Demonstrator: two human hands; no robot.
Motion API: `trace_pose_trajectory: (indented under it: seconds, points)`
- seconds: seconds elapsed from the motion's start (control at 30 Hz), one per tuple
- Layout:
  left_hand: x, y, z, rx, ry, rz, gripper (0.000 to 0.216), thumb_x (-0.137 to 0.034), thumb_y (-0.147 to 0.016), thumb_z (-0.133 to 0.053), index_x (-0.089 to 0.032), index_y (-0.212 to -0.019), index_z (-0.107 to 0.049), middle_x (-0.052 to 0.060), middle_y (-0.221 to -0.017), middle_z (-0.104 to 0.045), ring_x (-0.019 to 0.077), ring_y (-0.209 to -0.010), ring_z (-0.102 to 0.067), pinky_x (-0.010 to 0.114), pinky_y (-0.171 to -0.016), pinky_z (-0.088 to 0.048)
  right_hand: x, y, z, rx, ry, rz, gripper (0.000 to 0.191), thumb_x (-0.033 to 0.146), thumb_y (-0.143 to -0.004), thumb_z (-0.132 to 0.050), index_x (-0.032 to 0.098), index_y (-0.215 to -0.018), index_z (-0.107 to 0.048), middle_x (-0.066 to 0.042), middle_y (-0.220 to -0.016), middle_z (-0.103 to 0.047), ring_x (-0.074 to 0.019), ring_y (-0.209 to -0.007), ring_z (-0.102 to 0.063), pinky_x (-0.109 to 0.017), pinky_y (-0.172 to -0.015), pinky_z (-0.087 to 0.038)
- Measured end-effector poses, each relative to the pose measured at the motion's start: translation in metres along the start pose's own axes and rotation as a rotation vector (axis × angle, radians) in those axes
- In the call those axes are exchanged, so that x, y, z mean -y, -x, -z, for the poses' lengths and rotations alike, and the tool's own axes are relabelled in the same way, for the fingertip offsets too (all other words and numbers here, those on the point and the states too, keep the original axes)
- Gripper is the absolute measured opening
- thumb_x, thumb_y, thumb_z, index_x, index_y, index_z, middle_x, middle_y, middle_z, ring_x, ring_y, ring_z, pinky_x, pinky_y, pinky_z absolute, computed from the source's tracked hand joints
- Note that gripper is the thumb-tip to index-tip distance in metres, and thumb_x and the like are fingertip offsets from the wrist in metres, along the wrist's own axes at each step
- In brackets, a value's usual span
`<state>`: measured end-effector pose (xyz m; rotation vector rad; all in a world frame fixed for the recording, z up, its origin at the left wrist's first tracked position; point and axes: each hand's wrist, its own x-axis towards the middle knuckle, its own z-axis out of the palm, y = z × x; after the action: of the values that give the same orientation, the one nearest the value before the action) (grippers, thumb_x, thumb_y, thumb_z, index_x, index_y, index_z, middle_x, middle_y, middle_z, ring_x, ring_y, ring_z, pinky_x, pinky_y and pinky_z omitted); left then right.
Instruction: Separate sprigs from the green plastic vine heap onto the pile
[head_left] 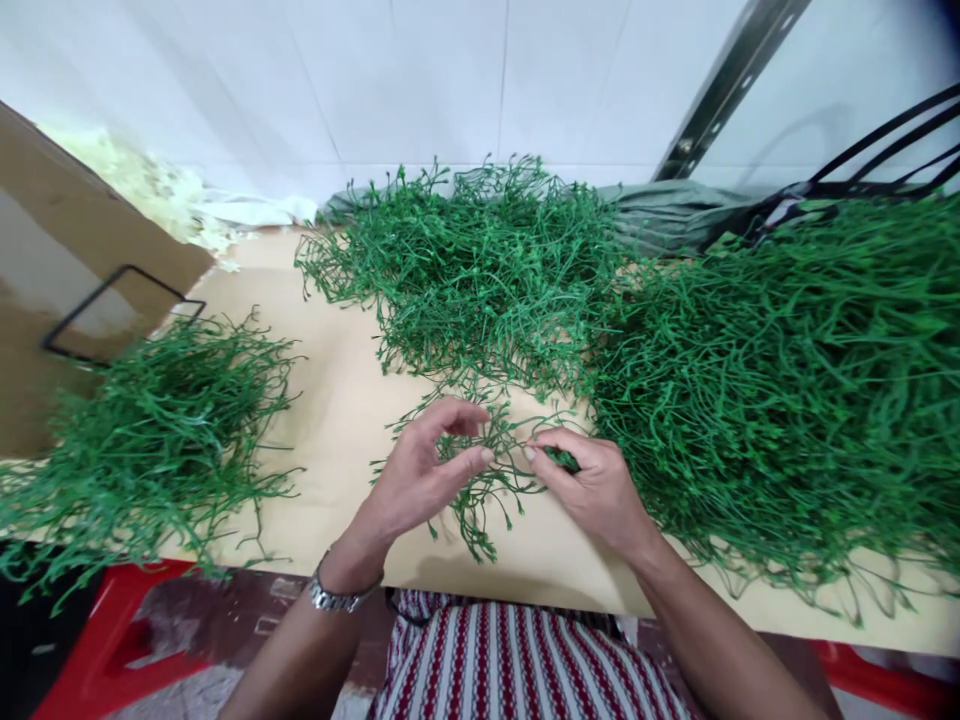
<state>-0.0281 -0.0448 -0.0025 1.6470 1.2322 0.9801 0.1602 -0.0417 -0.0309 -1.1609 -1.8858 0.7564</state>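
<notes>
My left hand [425, 465], with a metal watch at the wrist, is curved beside a small bunch of green artificial stems [480, 515]. Its thumb and fingers are apart, and nothing is gripped between them. My right hand [589, 480] is closed, thumb against forefinger, on a green artificial stem [561, 458] partly hidden in the palm. The small bunch lies on the tan tabletop [330, 400] between both hands, its thin stalks spread out and ending in little buds. Where single stalks cross near the fingertips, I cannot separate them.
A heap of green stems [495, 260] lies at the back, a bigger one [795, 400] at the right, another [187, 410] at the left. A cardboard box [90, 230] with a black wire frame [82, 355] stands far left. Red stools [112, 630] show below the table.
</notes>
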Motion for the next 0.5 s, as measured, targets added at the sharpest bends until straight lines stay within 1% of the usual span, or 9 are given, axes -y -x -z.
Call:
trace_pose_trajectory:
  seconds: [0.07,0.1,0.2,0.27,0.33,0.43,0.5]
  points:
    - [0.001,0.002,-0.007,0.010,-0.072,0.067,0.005,-0.016,-0.073,-0.058,-0.014,-0.078,-0.058,0.001,-0.073,-0.054,0.0131,-0.071,-0.050,0.027,-0.068,-0.041,-0.002,0.003,-0.001,-0.025,0.011,0.040,0.010,0.018,-0.080,-0.054,0.015,-0.077,-0.063,-0.002,-0.069,-0.066,-0.0101,-0.055,-0.059,-0.020,-0.055,-0.044]
    - [0.001,0.003,-0.011,0.001,-0.078,0.077,0.001,-0.014,-0.073,-0.057,-0.014,-0.073,-0.057,0.000,-0.068,-0.052,0.0124,-0.067,-0.049,0.026,-0.065,-0.040,-0.003,0.004,-0.002,-0.034,0.019,0.059,0.010,0.018,-0.080,-0.054,0.015,-0.078,-0.063,-0.003,-0.071,-0.067,-0.0107,-0.056,-0.060,-0.020,-0.056,-0.046]
    - [0.002,0.003,-0.020,-0.081,-0.023,0.022,0.008,-0.011,-0.073,-0.054,-0.014,-0.066,-0.053,-0.001,-0.063,-0.048,0.0116,-0.064,-0.047,0.026,-0.063,-0.038,-0.005,0.007,-0.005,-0.022,0.022,0.080,0.011,0.021,-0.080,-0.055,0.016,-0.081,-0.065,-0.005,-0.075,-0.070,-0.0139,-0.063,-0.064,-0.023,-0.061,-0.049]
    - [0.001,0.004,-0.023,-0.117,0.000,-0.036,0.011,-0.011,-0.074,-0.053,-0.015,-0.064,-0.052,-0.001,-0.063,-0.049,0.0119,-0.065,-0.047,0.026,-0.064,-0.038,-0.007,0.008,-0.002,0.030,-0.006,0.054,0.013,0.022,-0.081,-0.054,0.016,-0.085,-0.065,-0.005,-0.078,-0.070,-0.0146,-0.066,-0.065,-0.023,-0.062,-0.050]
    - [0.000,0.006,-0.023,-0.107,0.000,-0.067,0.011,-0.011,-0.075,-0.052,-0.015,-0.064,-0.053,0.000,-0.063,-0.050,0.0119,-0.064,-0.048,0.026,-0.063,-0.038,-0.010,0.007,0.005,0.051,-0.033,0.013,0.014,0.022,-0.082,-0.053,0.017,-0.087,-0.065,-0.004,-0.079,-0.070,-0.0141,-0.066,-0.064,-0.022,-0.060,-0.049]
    - [-0.001,0.006,-0.023,-0.057,0.014,-0.066,0.009,-0.012,-0.075,-0.053,-0.016,-0.067,-0.055,0.000,-0.064,-0.052,0.0114,-0.062,-0.048,0.025,-0.062,-0.038,-0.013,0.001,0.020,-0.041,-0.033,-0.026,0.013,0.023,-0.082,-0.054,0.018,-0.087,-0.064,-0.003,-0.080,-0.069,-0.0140,-0.068,-0.064,-0.023,-0.061,-0.049]
    - [-0.002,0.004,-0.022,-0.022,0.057,-0.033,0.007,-0.013,-0.074,-0.054,-0.015,-0.068,-0.057,0.000,-0.063,-0.053,0.0114,-0.062,-0.048,0.025,-0.061,-0.038,-0.012,-0.006,0.029,-0.053,-0.021,0.004,0.013,0.024,-0.081,-0.055,0.019,-0.088,-0.065,-0.003,-0.081,-0.069,-0.0142,-0.070,-0.064,-0.024,-0.064,-0.049]
